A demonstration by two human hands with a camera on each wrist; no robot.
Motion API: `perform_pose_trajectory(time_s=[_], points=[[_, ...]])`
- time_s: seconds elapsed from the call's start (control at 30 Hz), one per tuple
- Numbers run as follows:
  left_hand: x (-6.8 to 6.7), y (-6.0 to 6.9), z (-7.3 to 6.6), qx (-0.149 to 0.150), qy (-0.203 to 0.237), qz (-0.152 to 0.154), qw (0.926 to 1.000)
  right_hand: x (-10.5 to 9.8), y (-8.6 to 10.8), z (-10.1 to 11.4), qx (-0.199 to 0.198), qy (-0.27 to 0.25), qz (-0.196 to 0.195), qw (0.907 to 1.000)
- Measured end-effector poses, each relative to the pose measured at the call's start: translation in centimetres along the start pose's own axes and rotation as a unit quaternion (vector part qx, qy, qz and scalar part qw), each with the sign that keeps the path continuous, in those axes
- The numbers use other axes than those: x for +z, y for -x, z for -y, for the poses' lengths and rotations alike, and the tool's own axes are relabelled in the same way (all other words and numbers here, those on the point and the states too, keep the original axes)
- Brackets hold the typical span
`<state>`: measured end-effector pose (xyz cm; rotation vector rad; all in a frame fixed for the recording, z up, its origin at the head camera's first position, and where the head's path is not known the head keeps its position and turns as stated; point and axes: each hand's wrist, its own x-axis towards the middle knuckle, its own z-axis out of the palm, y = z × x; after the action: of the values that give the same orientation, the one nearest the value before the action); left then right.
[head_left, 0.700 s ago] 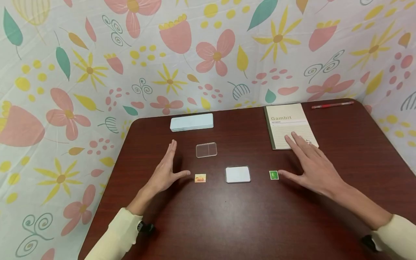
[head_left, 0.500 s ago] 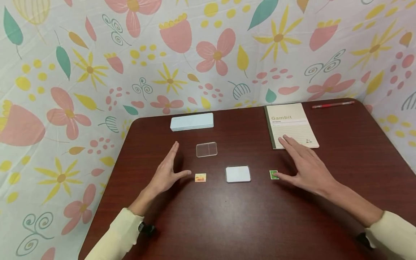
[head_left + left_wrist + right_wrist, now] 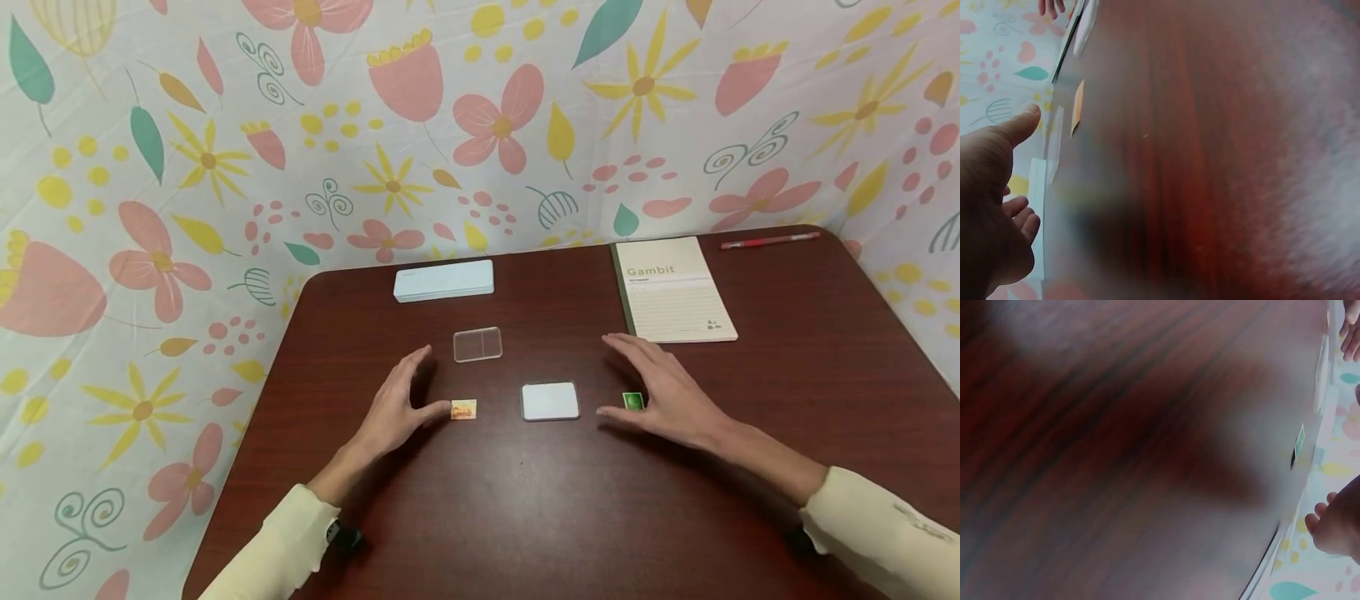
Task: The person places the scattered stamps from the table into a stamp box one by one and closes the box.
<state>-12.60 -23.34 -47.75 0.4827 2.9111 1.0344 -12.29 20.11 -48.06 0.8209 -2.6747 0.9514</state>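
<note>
My left hand [image 3: 395, 408] hovers over the table with fingers spread from the thumb, its thumb tip at the left edge of a small orange stamp-like piece [image 3: 463, 409]. On the other side, my right hand [image 3: 671, 400] is likewise spread, with a small green stamp-like piece [image 3: 633, 401] between thumb and fingers, not held. Between the hands lies a white card in a clear-edged case [image 3: 550, 401]. Behind it to the left rests a clear rectangular lid [image 3: 477, 344]. The left wrist view shows the orange piece [image 3: 1077, 107]; the right wrist view shows the green one [image 3: 1299, 442].
A pale blue box [image 3: 443, 281] lies at the back left of the dark wooden table [image 3: 517, 533]. Toward the back right are a Gambit notebook [image 3: 675, 292] and a red pen [image 3: 770, 241]. A flower-patterned cloth [image 3: 300, 150] hangs behind.
My right hand has moved left, off the notebook and around the green piece. My left hand has shifted slightly right, bringing its thumb to the orange piece.
</note>
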Motion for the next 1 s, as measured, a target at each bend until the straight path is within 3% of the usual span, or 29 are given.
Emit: perform_pose_trajectory(time_s=[0.37,1.0], points=[[1.3,0.5,0.1,0.067,-0.017,-0.004,0.9976,2.0,-0.4,0.8,-0.007,-0.04,0.022,0.9989],[1.8,1.0,-0.4,0.092,-0.045,0.003,0.9947,3.6,-1.0,1.2,-0.026,-0.047,0.02,0.9983]])
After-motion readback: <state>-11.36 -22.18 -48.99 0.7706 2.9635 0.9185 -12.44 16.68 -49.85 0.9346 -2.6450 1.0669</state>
